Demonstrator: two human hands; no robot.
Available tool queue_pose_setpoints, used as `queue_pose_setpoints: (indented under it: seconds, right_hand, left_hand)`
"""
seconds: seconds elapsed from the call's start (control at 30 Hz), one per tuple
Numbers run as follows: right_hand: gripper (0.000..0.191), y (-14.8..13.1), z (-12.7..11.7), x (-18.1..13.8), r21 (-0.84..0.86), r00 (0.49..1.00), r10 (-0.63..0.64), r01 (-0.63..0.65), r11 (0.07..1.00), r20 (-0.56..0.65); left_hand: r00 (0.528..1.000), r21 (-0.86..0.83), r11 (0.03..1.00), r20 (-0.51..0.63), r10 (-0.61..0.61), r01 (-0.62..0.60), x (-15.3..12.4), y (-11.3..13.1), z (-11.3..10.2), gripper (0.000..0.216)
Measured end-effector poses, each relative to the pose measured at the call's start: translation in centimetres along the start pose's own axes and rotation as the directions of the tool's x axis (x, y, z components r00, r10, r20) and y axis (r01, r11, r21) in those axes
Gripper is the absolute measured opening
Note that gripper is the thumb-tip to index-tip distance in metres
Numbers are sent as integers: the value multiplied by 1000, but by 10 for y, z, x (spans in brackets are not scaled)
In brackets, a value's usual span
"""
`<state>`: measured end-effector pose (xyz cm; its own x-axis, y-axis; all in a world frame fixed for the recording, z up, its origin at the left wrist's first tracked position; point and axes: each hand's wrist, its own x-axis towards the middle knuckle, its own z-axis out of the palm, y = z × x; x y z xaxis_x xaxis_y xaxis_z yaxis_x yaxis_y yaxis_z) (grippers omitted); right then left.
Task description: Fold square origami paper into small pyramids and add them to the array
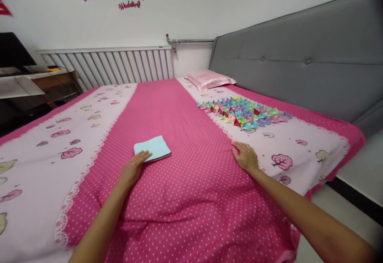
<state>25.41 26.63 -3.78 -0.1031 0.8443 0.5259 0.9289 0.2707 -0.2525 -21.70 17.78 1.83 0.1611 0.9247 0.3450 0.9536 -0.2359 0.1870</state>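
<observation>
A small stack of light blue square paper [153, 147] lies on the pink dotted bedsheet [185, 199]. My left hand [133, 168] lies flat on the sheet, its fingertips touching the stack's near edge; the fingers are stretched out and hold nothing. My right hand [245, 156] rests palm down on the sheet to the right, fingers spread, empty. Beyond it, a patch of several folded coloured paper pieces [243, 113] is laid out in rows on the pale strip of the sheet.
A pink pillow [209, 79] lies at the far end by the grey padded headboard [299, 63]. A white radiator [110, 65] lines the back wall. A wooden shelf unit [44, 83] stands at the left. The bed's right edge drops to a pale floor [353, 215].
</observation>
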Motion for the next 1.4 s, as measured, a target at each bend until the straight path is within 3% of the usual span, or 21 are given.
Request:
queue_pose_setpoints:
  seconds: [0.17,0.33,0.53,0.77,1.07,1.4]
  right_hand:
    - [34,2,0,-2,-7,1000,-8,8,1000,-13]
    - [34,3,1,-4,-8,1000,-14,14,1000,-11]
    - [35,3,-1,-6,-13,1000,-10,10,1000,5]
    - [35,3,-1,-7,-26,1000,-3,2,1000,-2]
    - [36,4,0,-7,-34,1000,-6,6,999,8]
    - [36,5,2,-7,-10,1000,-6,6,1000,2]
  left_hand:
    - [998,98,995,51,-32,27,-47,-11,-32,47]
    - [985,166,980,107,-132,114,-67,-19,-43,50]
    - [952,128,989,287,-108,74,-55,-6,-61,56]
    - [946,-60,986,296,-133,158,-30,10,-62,73]
    - [889,-162,930,383,-250,331,-23,7,-68,70]
    - [873,-212,919,438,-216,333,-21,3,-72,62]
